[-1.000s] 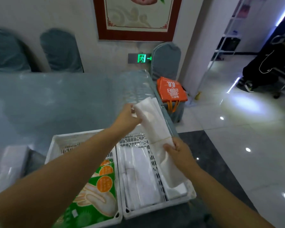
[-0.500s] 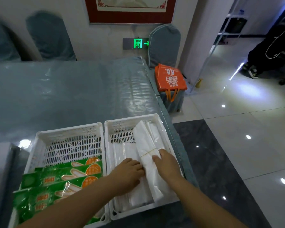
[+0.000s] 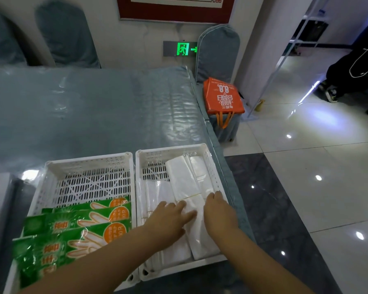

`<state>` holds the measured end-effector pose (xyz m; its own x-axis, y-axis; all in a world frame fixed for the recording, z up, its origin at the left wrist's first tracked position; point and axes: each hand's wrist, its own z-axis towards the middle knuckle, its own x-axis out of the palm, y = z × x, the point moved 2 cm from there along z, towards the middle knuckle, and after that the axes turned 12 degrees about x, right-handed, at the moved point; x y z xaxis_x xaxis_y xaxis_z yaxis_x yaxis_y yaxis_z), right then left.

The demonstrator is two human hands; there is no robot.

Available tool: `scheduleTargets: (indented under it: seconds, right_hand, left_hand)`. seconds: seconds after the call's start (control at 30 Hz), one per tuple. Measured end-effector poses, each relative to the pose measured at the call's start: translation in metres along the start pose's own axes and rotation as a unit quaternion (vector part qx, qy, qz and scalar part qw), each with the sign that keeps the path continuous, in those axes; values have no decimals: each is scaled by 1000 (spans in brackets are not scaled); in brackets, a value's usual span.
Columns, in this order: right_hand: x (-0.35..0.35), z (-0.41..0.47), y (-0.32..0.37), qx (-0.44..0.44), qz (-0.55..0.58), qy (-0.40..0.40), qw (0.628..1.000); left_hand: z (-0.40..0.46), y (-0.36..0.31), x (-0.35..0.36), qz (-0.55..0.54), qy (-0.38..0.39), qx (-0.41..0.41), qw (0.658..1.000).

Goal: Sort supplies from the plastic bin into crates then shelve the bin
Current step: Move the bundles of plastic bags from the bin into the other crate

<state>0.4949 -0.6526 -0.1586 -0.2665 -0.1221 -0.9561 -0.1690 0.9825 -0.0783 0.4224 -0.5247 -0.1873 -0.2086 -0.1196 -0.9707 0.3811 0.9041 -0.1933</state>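
Observation:
Two white slotted crates stand side by side at the table's near edge. The right crate (image 3: 208, 164) holds several white bundles of plastic bags. My left hand (image 3: 170, 217) and my right hand (image 3: 218, 213) both press flat on the top white bundle (image 3: 183, 179), which lies lengthwise in that crate with a rubber band around its middle. The left crate (image 3: 89, 164) holds green and orange glove packs (image 3: 77, 228) at its near end. A corner of a clear plastic bin (image 3: 0, 200) shows at the far left.
The table (image 3: 94, 111) has a blue cloth under clear plastic. Blue-covered chairs stand behind it. An orange bag (image 3: 222, 96) rests on a chair past the table's right end. Shiny tiled floor lies to the right, where a person in dark clothes (image 3: 353, 68) sits.
Both hands lowered the white bundle from above the table into the right crate and now rest flat on it. The view has tilted down and closer.

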Motion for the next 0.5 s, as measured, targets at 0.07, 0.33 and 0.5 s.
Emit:
scheduleTargets:
  seconds: [0.07, 0.33, 0.5]
  right_hand:
    - [4, -2, 0, 11, 3, 21, 1000]
    - [9, -3, 7, 14, 72, 32, 997]
    - [10, -4, -1, 1, 50, 11, 999]
  left_hand:
    - [2, -2, 3, 26, 9, 5, 1000]
    - [-3, 0, 3, 51, 31, 8, 998]
    - [-6, 1, 3, 50, 20, 16, 998]
